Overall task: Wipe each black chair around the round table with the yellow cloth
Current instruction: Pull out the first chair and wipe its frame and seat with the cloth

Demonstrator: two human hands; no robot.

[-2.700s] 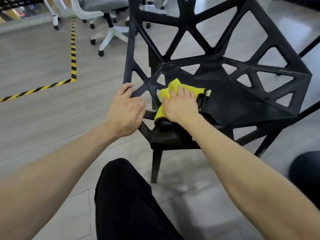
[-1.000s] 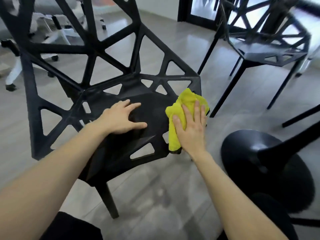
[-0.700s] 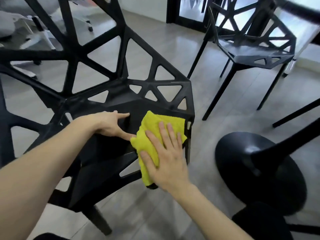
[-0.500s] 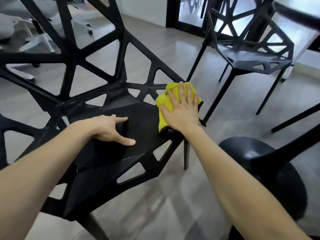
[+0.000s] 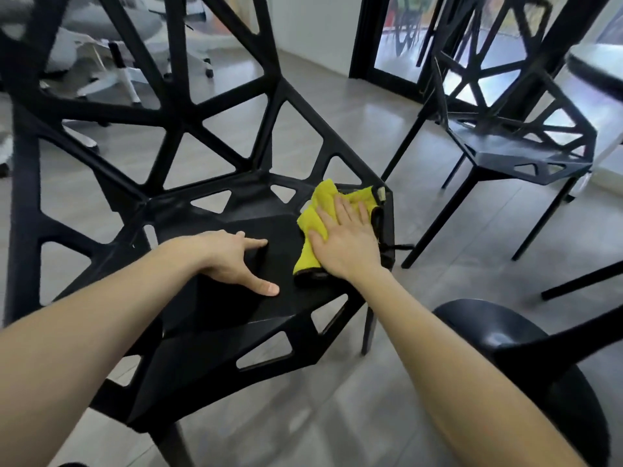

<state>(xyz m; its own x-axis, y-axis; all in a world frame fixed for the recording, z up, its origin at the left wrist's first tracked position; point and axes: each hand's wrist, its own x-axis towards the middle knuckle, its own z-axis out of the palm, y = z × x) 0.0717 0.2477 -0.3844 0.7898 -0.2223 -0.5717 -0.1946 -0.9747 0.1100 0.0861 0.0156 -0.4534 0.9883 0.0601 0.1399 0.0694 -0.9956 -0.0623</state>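
While flat, hand (image 5: 347, 244) presses cloth (image 5: 312, 227).

Right hand (image 5: 347, 246) flat on yellow cloth (image 5: 315, 227), black chair (image 5: 236, 230) seat; left hand (image 5: 232, 256) resting beside.

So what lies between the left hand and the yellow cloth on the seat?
Head view: only bare black seat separates the left hand from the yellow cloth.

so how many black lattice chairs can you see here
2: the near chair under both hands, being wiped, and a second chair at upper right by the window. Others may be out of frame.
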